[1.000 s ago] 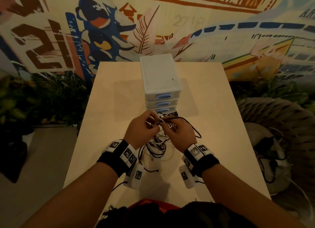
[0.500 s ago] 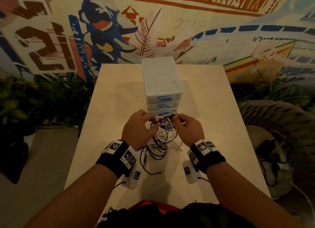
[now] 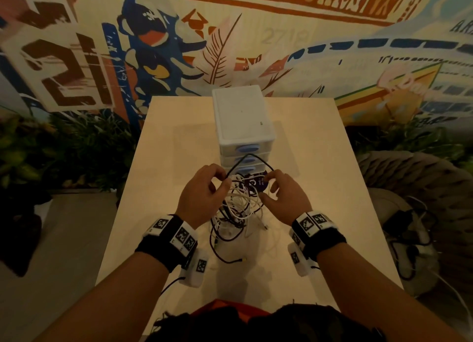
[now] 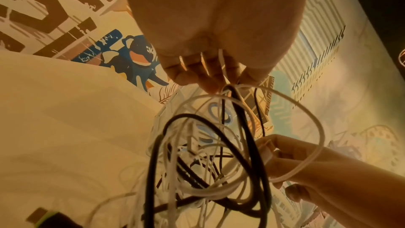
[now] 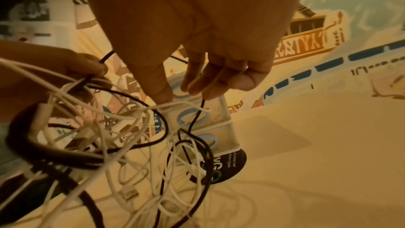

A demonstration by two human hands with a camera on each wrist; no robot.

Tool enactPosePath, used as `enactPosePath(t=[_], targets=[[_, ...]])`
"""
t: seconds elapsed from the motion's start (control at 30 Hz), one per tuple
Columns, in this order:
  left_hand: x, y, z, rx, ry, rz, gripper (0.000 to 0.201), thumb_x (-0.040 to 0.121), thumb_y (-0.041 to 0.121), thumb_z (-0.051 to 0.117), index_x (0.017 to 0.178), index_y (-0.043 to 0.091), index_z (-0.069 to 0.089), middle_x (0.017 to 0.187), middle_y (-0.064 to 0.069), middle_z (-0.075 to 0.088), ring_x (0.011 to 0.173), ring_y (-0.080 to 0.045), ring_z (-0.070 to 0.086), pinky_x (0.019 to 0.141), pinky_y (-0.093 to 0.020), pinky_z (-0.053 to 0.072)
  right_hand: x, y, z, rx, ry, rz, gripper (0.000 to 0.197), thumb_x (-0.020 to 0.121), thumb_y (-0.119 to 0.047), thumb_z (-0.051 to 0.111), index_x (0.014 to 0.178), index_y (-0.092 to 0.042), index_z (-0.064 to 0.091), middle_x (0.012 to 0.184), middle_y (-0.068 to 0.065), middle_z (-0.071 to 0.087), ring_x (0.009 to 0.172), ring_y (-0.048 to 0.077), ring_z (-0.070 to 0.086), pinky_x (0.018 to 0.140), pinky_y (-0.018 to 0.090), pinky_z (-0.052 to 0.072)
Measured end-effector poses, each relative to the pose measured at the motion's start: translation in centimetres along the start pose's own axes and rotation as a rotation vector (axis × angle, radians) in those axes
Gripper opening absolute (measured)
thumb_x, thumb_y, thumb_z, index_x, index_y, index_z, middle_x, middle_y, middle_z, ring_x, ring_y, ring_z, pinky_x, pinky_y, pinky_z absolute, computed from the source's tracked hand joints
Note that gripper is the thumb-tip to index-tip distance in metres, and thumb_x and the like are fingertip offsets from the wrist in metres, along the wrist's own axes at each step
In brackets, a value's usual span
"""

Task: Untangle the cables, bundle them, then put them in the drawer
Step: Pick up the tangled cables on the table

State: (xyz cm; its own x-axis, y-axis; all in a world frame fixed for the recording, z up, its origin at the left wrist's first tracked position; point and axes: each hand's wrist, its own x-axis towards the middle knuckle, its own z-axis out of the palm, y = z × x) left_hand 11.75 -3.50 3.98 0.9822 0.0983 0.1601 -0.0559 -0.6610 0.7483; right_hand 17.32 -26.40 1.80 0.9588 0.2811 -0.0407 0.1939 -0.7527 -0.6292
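Note:
A tangle of white and black cables (image 3: 236,211) hangs between my hands over the table (image 3: 166,178), its lower loops lying on the top. My left hand (image 3: 204,190) pinches the top of the tangle (image 4: 228,87), white and black strands together. My right hand (image 3: 279,193) pinches a thin black cable (image 5: 198,115) and a white strand (image 5: 175,104). A loop of that black cable (image 3: 249,160) arches up in front of the white drawer unit (image 3: 243,121). Its three drawers with blue handles (image 5: 191,115) are closed.
A round dark sticker (image 3: 257,181) lies on the table at the foot of the drawer unit. A loose black cable end with a gold plug (image 3: 244,260) trails toward me. Plants (image 3: 64,147) stand left of the table, a woven seat (image 3: 422,188) to the right.
My hands have moved apart and lifted the tangle. A black loop now stands up in front of the drawers, where half a second ago the cables were bunched between my hands.

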Motion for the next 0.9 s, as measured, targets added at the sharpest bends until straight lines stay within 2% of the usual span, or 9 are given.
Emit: enactPosePath(t=[0.07,0.17,0.27,0.33,0.5,0.63,0.73,0.83,0.9], targets=[[-0.1,0.1,-0.3,-0.002,-0.041,0.022,0.006,0.099,0.036,0.062,0.097,0.034,0.056,0.099,0.016,0.059,0.072,-0.010,0.058,0.064,-0.024,0.044,0.2,-0.3,-0.2,0.080,0.082,0.056,0.035,0.088,-0.036,0.074,0.106,-0.022,0.047,0.079,-0.009,0.054,0.065,0.008,0.052,0.055,0.024,0.033],[-0.4,0.1,-0.6,-0.009,-0.080,0.069,0.006,0.099,0.034,0.064,0.099,0.033,0.058,0.100,0.018,0.059,0.081,-0.003,0.057,0.068,-0.012,0.039,1.1,0.2,-1.2,0.201,0.214,0.194,0.044,0.087,-0.044,0.074,0.107,-0.022,0.042,0.078,-0.004,0.060,0.065,0.012,0.057,0.056,0.029,0.039],[-0.9,-0.2,-0.9,-0.034,-0.085,0.086,0.008,0.096,0.035,0.066,0.098,0.034,0.059,0.098,0.018,0.060,0.084,-0.004,0.057,0.070,-0.008,0.038,1.9,1.0,-2.2,0.046,0.049,0.183,0.032,0.096,-0.052,0.058,0.111,-0.023,0.058,0.088,-0.001,0.065,0.079,0.021,0.062,0.065,0.030,0.040],[-1.0,-0.6,-1.0,0.014,-0.084,0.076,0.013,0.093,0.036,0.071,0.092,0.035,0.058,0.093,0.016,0.059,0.081,-0.007,0.057,0.068,-0.010,0.038,2.1,1.0,-2.8,-0.054,0.001,0.122,0.038,0.101,-0.051,0.048,0.099,-0.018,0.068,0.089,0.004,0.065,0.085,0.026,0.061,0.068,0.032,0.038],[-0.9,-1.6,-0.7,0.217,-0.126,-0.059,0.020,0.085,0.043,0.075,0.088,0.036,0.057,0.088,0.013,0.052,0.070,-0.004,0.053,0.064,-0.027,0.039,2.2,-1.7,-4.2,0.051,0.098,-0.046,0.043,0.096,-0.053,0.058,0.074,-0.015,0.062,0.065,0.001,0.057,0.062,0.017,0.052,0.057,0.032,0.037],[-0.6,-0.1,-0.7,0.195,-0.037,-0.066,0.045,0.076,0.053,0.081,0.107,0.037,0.053,0.098,0.017,0.046,0.079,0.006,0.051,0.061,-0.012,0.035,2.4,-3.9,-4.8,0.207,0.081,-0.168,0.036,0.092,-0.036,0.072,0.071,-0.016,0.051,0.058,-0.005,0.044,0.054,0.010,0.040,0.053,0.021,0.033],[0.2,2.4,-0.6,0.143,0.062,0.035,0.048,0.073,0.058,0.082,0.104,0.035,0.053,0.092,0.018,0.046,0.079,0.006,0.049,0.060,-0.012,0.034,2.7,-5.0,-5.0,0.257,0.036,-0.227,0.024,0.088,-0.014,0.069,0.075,-0.020,0.050,0.060,-0.004,0.042,0.055,0.011,0.035,0.060,0.031,0.038],[1.3,4.4,-0.4,0.089,-0.120,0.011,0.055,0.075,0.068,0.076,0.118,0.042,0.054,0.086,0.017,0.057,0.069,0.002,0.053,0.059,-0.020,0.037,2.5,-6.0,-5.1,0.357,-0.029,-0.261,0.013,0.087,-0.009,0.065,0.082,-0.018,0.056,0.061,0.000,0.047,0.055,0.015,0.040,0.061,0.036,0.044],[1.9,5.0,-0.2,0.122,-0.250,0.012,0.054,0.080,0.068,0.071,0.125,0.042,0.057,0.084,0.018,0.063,0.070,0.000,0.057,0.059,-0.021,0.039,2.4,-6.6,-5.1,0.412,-0.051,-0.286,0.011,0.089,-0.009,0.066,0.086,-0.018,0.060,0.060,-0.007,0.050,0.054,0.011,0.044,0.060,0.034,0.045]])
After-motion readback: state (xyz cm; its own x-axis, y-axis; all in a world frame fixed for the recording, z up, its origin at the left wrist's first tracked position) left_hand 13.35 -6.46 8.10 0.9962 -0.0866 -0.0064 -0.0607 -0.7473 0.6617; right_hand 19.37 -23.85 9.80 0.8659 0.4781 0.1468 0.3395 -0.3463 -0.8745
